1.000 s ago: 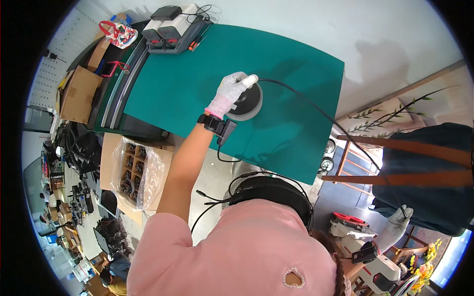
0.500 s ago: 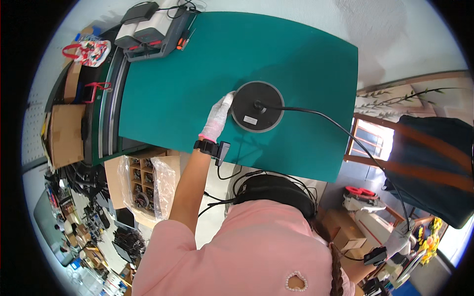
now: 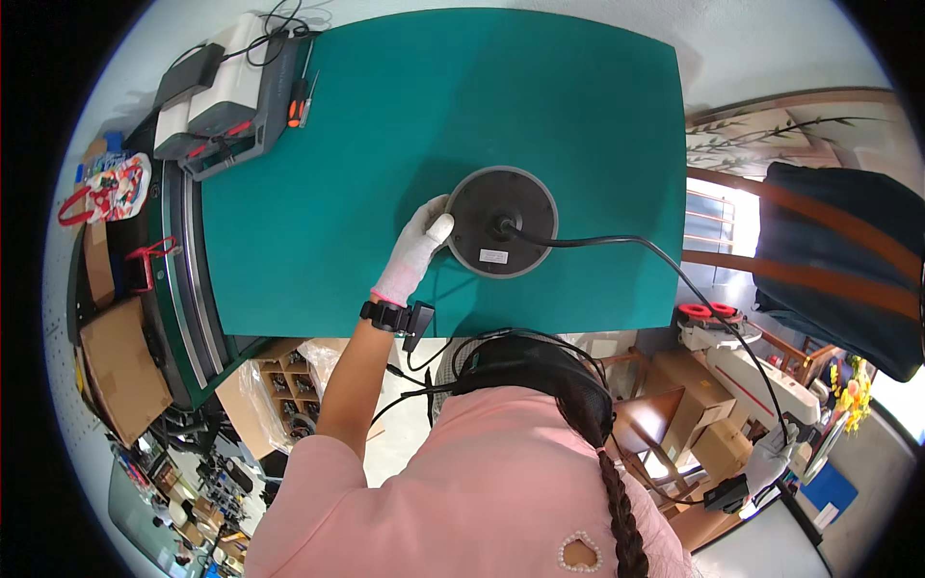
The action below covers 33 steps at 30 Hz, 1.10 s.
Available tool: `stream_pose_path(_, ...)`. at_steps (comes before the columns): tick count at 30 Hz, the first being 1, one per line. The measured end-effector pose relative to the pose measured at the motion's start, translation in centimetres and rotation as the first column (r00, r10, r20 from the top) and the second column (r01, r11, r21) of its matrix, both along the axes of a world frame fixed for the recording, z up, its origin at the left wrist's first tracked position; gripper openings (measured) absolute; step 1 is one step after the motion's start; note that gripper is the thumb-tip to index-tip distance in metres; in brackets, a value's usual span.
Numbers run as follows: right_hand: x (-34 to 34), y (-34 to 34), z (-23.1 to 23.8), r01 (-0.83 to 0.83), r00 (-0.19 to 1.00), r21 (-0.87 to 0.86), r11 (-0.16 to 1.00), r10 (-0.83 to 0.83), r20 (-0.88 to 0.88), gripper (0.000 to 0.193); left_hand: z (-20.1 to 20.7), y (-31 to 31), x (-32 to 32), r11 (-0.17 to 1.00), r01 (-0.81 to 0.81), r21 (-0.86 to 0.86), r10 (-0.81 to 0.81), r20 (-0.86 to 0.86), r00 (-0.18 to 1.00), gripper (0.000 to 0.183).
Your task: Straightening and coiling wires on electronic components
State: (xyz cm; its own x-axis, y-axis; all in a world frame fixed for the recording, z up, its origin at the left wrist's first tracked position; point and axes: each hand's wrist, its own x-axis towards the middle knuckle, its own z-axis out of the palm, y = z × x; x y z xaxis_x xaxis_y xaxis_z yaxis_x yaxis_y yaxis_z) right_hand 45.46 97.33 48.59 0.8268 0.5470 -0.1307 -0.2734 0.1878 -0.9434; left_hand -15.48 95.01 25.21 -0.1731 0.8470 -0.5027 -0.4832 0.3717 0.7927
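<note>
A round black disc with a grey rim and a small white label is over the green table top. From its middle a black cable runs off to the right and down past the table edge. My left hand, in a white glove, grips the disc's left rim, thumb on top and fingers partly hidden underneath. Far out at the lower right, my right hand, also gloved, is closed around the cable. The fingers there are small and hard to make out.
At the table's far left corner stands a grey and white device, with an orange-handled screwdriver beside it. A partitioned cardboard box is below the left edge. A dark cloth with brown straps hangs at the right.
The view has turned and shifted over the table. My left thumb now lies over the disc's rim. My right hand still has the cable, which curves much as before.
</note>
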Motion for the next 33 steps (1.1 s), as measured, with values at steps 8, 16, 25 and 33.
stream_pose_path(8,0.4,-2.0,-0.1,-0.057,0.998,0.016,0.998,0.058,-0.035,0.027,0.1,0.3,-0.4,1.0,0.028,0.013,-0.028,0.012,1.0,0.066)
stream_pose_path(16,3.3,-2.0,-1.4,-0.189,0.981,0.004,0.982,0.189,-0.039,0.028,-0.5,0.2,-0.4,0.998,0.037,0.06,-0.038,0.014,0.999,0.069)
stream_pose_path(25,-1.3,0.5,-1.0,-0.009,0.999,-0.057,0.998,0.007,-0.042,0.03,-1.4,0.4,0.9,0.992,0.018,0.127,0.001,-0.148,0.989,0.082)
stream_pose_path(33,4.5,0.2,-3.3,-0.127,0.989,-0.053,0.991,0.122,-0.089,0.028,-0.9,2.0,3.2,0.983,-0.164,0.08,0.168,-0.045,0.985,0.069)
